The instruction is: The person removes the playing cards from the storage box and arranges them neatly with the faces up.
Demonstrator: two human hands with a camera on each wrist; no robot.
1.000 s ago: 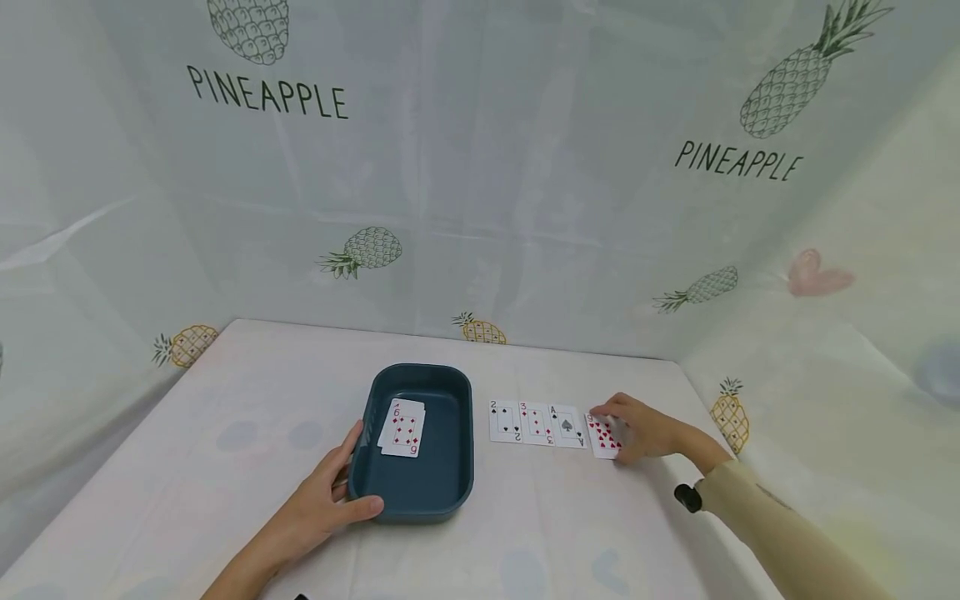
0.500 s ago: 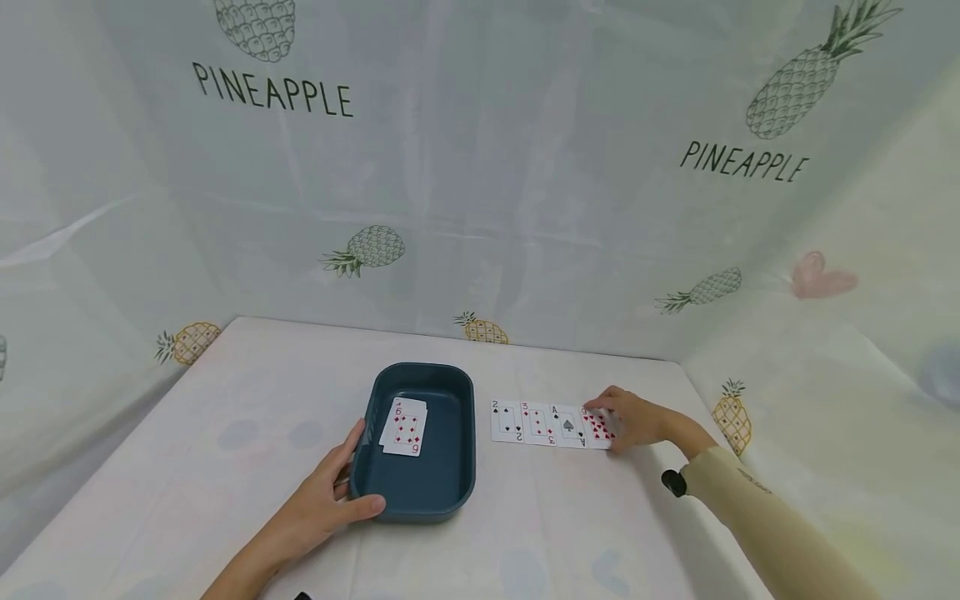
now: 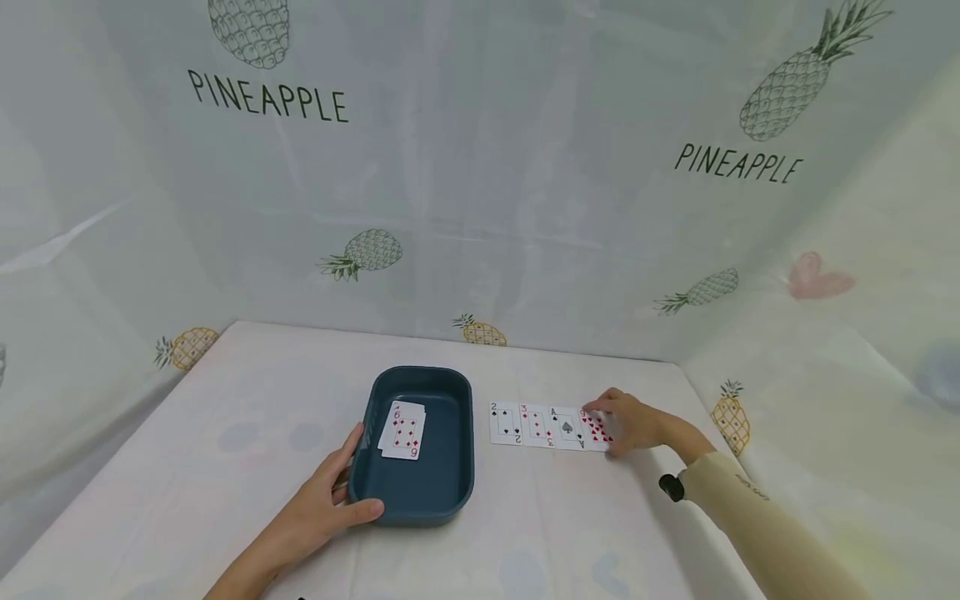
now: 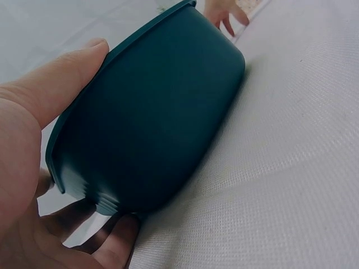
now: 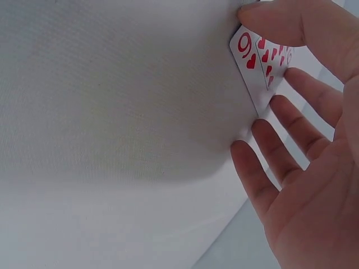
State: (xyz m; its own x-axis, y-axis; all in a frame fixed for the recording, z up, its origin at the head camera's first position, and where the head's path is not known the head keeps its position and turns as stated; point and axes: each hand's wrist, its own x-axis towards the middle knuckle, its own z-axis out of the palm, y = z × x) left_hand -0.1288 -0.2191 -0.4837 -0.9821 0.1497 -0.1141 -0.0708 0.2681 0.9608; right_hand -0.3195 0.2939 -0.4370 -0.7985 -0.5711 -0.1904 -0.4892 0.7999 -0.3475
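Observation:
My left hand (image 3: 318, 504) grips the near left corner of a dark teal plastic tray (image 3: 412, 492). In the left wrist view the thumb rests along the tray's rim and the fingers reach around its end. Inside the tray lies a six of diamonds (image 3: 403, 431) over another card. To the right of the tray, my right hand (image 3: 637, 423) holds a nine of hearts (image 5: 247, 50) by its edges, thumb on one edge and fingertips along another. That card lies at the right end of a row, right against the ace of spades (image 3: 567, 427).
The row continues left with a three of diamonds (image 3: 537, 425) and a two of spades (image 3: 506, 423), which lies beside the tray. A white cloth (image 3: 450, 567) covers the table. Pineapple-print sheeting (image 3: 510, 208) hangs behind and at both sides.
My right hand has slid the nine of hearts left and slightly away from me, up against the ace of spades. It has hardly moved in the last half second. The left hand stays on the tray.

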